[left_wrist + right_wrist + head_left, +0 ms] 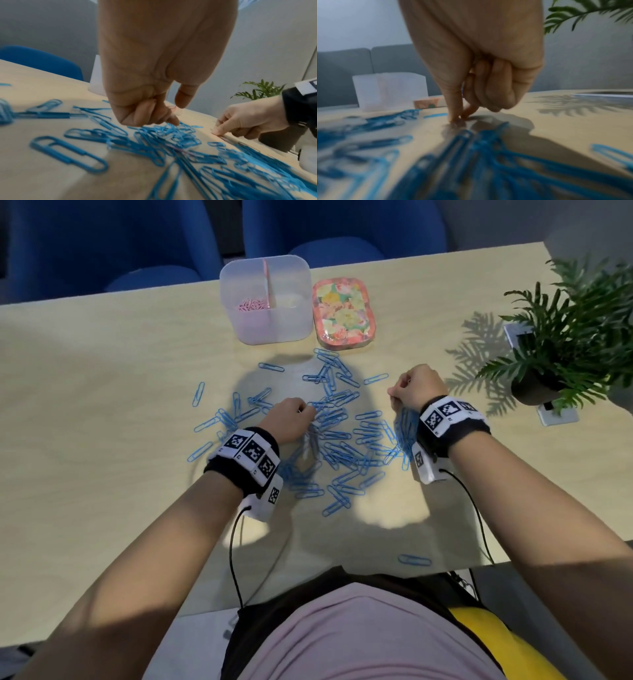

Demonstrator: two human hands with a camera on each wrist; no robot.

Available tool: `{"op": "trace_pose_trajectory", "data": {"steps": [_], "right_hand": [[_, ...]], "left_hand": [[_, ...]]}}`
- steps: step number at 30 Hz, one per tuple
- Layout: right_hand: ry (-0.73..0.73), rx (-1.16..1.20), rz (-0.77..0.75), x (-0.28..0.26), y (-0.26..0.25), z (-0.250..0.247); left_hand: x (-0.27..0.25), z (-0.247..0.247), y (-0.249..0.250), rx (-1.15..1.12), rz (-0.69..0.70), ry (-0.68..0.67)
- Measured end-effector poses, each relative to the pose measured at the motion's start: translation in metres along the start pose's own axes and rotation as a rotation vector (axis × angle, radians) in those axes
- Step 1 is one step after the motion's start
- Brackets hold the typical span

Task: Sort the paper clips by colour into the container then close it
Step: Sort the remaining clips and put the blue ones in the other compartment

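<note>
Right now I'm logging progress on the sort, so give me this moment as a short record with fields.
container: translucent divided container, open, at the table's far edge
left compartment: pink paper clips
right compartment: contents unclear
lid: floral lid, flat on the table beside the container's right side
unsorted: blue paper clips scattered across the wooden table
left hand: fingers curled, down in the blue pile
right hand: thumb and forefinger pinching at the tabletop; what they hold is unclear
bystander: potted plant, far right
</note>
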State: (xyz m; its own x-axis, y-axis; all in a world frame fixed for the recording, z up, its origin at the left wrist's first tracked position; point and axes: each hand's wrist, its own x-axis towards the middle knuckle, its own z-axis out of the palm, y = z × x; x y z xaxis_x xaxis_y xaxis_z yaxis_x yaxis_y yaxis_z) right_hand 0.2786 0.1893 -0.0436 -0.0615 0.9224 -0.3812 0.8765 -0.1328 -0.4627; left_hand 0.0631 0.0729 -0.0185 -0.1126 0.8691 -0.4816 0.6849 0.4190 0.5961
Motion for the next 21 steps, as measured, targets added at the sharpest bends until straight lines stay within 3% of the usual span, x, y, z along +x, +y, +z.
{"op": "trace_pose_trajectory", "data": {"steps": [4,8,12,15,19,21], "right_hand": [[-0.112,-0.071,-0.019,-0.003,-0.008,-0.002],[-0.168,-0.074,-0.015,-0.006,-0.01,-0.002],[-0.254,0.351,0.011,-0.012,-0.017,-0.006],[-0.394,0.691,0.017,-0.018,-0.035,-0.018],[-0.318,0.792,-0.037,-0.01,-0.074,-0.031],[-0.317,0.837,-0.06,-0.002,-0.103,-0.034]], "left_hand": [[0.001,-0.031,-0.003,-0.089,-0.072,0.047],[0.017,-0.073,0.005,-0.029,-0.009,0.208],[0.052,-0.116,0.02,0.084,0.027,0.399],[0.079,-0.14,0.031,0.168,-0.033,0.446],[0.102,-0.154,0.035,0.274,-0.072,0.44],[0.105,-0.153,0.033,0.214,-0.032,0.4]]}}
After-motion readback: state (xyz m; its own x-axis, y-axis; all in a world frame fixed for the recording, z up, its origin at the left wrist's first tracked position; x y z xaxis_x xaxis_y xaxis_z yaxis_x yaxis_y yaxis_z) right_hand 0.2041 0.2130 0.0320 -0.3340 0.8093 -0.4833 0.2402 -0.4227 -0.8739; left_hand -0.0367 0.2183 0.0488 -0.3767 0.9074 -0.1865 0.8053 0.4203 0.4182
